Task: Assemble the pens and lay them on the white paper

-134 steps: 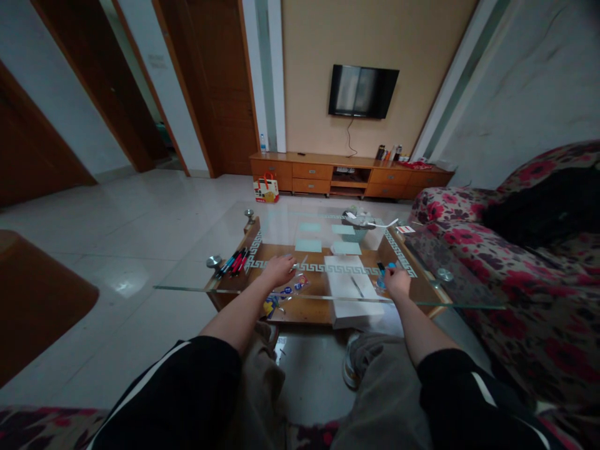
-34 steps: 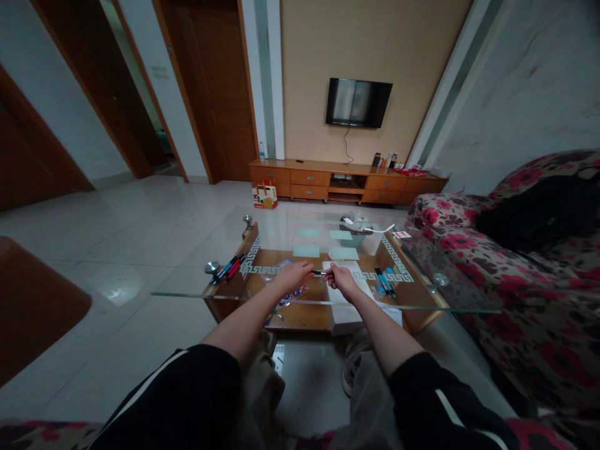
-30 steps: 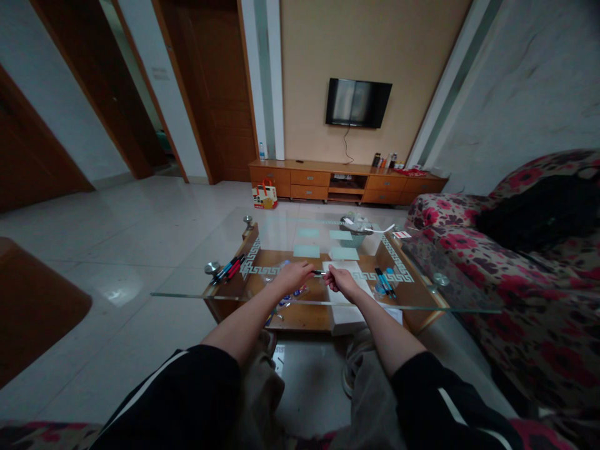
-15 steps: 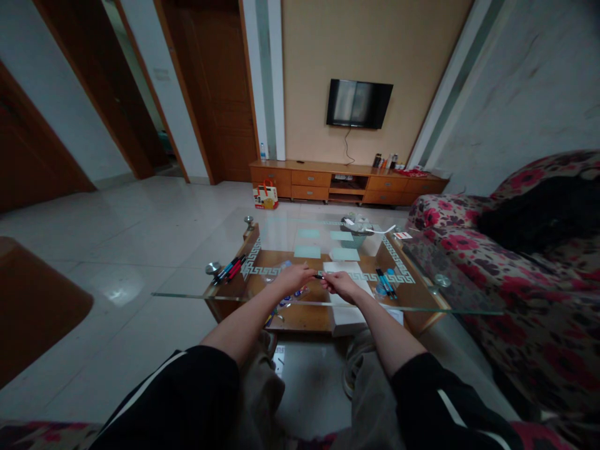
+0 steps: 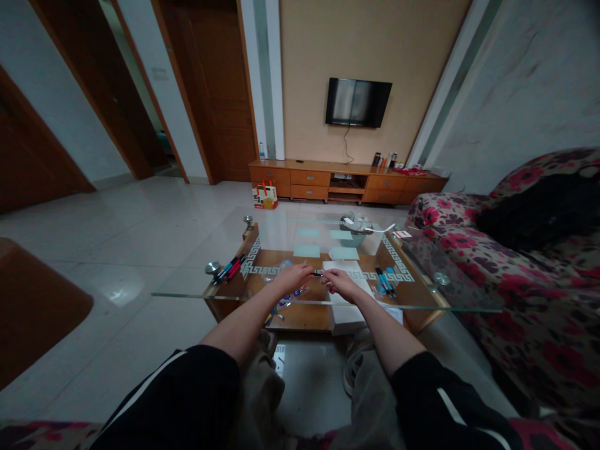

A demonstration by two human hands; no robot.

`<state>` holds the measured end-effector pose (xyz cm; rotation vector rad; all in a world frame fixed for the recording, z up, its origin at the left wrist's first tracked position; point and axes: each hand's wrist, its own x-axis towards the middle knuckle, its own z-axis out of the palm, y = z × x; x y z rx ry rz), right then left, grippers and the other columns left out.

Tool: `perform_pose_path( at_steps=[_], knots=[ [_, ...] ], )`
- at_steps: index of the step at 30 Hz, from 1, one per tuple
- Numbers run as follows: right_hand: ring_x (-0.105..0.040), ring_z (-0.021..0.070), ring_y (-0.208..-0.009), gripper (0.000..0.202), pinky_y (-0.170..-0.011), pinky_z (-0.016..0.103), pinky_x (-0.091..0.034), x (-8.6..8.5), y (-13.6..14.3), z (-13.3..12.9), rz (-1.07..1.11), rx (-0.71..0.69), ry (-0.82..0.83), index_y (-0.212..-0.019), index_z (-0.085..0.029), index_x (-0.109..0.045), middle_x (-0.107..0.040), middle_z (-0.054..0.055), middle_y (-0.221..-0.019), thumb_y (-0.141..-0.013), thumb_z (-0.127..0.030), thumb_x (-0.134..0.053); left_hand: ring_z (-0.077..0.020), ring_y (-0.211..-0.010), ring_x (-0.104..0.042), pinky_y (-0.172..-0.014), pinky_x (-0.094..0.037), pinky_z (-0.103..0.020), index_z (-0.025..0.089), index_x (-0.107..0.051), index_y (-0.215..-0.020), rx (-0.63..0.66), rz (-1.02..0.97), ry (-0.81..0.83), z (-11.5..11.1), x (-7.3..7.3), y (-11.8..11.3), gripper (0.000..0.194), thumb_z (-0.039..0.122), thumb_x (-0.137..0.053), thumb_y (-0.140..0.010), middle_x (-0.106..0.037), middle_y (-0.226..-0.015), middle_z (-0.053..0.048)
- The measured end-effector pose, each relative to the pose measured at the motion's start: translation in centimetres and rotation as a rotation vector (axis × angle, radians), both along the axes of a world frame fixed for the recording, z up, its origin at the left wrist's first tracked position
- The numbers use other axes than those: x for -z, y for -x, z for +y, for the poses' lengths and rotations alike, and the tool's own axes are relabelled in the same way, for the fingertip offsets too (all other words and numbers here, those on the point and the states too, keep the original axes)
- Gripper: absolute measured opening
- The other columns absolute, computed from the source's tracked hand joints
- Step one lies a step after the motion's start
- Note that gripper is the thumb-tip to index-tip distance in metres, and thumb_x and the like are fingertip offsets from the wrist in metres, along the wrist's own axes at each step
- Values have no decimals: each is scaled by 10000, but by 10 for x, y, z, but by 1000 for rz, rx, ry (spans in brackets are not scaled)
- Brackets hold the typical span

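Note:
Above the near part of the glass coffee table (image 5: 187, 294), my left hand (image 5: 293, 276) and my right hand (image 5: 338, 282) meet around a small dark pen (image 5: 318, 274), each pinching one end. The pen lies level between the fingertips, over the front of a white paper stack (image 5: 349, 315). A bunch of red, blue and black pens (image 5: 229, 268) rests on the glass to the left of my left hand. Two or three blue and black pens (image 5: 384, 282) lie on the glass to the right of my right hand.
A flowered sofa (image 5: 515, 275) runs along the right side. A small basket (image 5: 356, 230) and pale green cards (image 5: 307, 250) sit at the table's far end. Beyond are a wooden TV cabinet (image 5: 347, 181), a wall TV (image 5: 359, 102) and a gift bag (image 5: 265, 194) on the tiled floor.
Over 4.5 s my hands left the table's sides and came together on the pen. In the last second they barely move; the right hand's fingers shift slightly at the pen's end.

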<state>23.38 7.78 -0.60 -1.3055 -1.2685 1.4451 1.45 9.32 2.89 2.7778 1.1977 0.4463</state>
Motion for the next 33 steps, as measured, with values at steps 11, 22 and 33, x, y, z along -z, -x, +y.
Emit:
perform_pose_path(
  at_steps=[11,22,33],
  knots=[
    [-494,87,-482,291,-430,205,-364,0,-4,0,-92,-12,-73,-699,-144,-645,-587,-9,-584,-780,-404,-748,-184,-909,-646,-789,-480,-267,251,-640,-1058,-7,73,-20,0,-1,1,270,420,-433,-1018,-669,-1040,-48],
    [-493,76,-486,226,-414,189,-346,-7,-2,-5,3,25,-9,-840,-153,-658,-670,24,-725,-807,-365,-727,-181,-908,-643,-800,-477,-268,246,-639,-1067,-13,56,-11,-2,-2,0,284,418,-417,-1022,-673,-1026,-47],
    [-541,90,-529,228,-454,193,-384,-6,-4,-4,-23,112,-52,-872,-160,-691,-707,37,-777,-736,-332,-752,-201,-873,-659,-745,-481,-275,231,-654,-1043,-32,110,-20,-6,-3,2,310,443,-431,-1007,-698,-989,-65]
  ],
)
